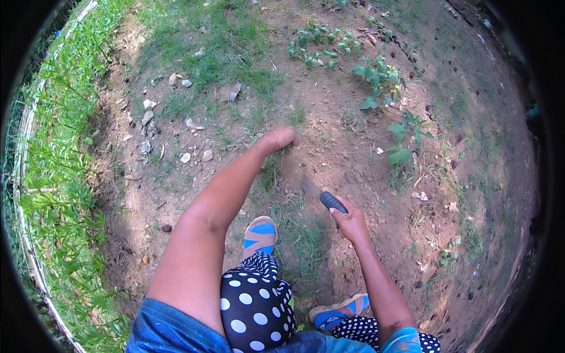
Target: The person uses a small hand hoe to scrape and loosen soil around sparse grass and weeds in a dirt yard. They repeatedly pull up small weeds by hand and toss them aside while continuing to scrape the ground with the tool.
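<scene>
My right hand (351, 221) is closed around the dark ribbed handle of a hand trowel (332, 202). The trowel's short grey blade points up and left, close over the bare brown soil (329, 156). Farther out, my left hand (279, 139) is low at the ground beside a small grass tuft (298, 114). Motion smears it and its fingers are hidden, so whether it grips anything cannot be made out. A strip of grass (303, 235) runs below the blade, toward my feet.
Leafy green plants (385, 79) grow at the upper right, with a smaller one (406, 138) nearer. Pale stones (148, 112) lie scattered on the left. Dense greenery (65, 194) lines the left edge. My sandalled feet (259, 235) stand at the lower middle.
</scene>
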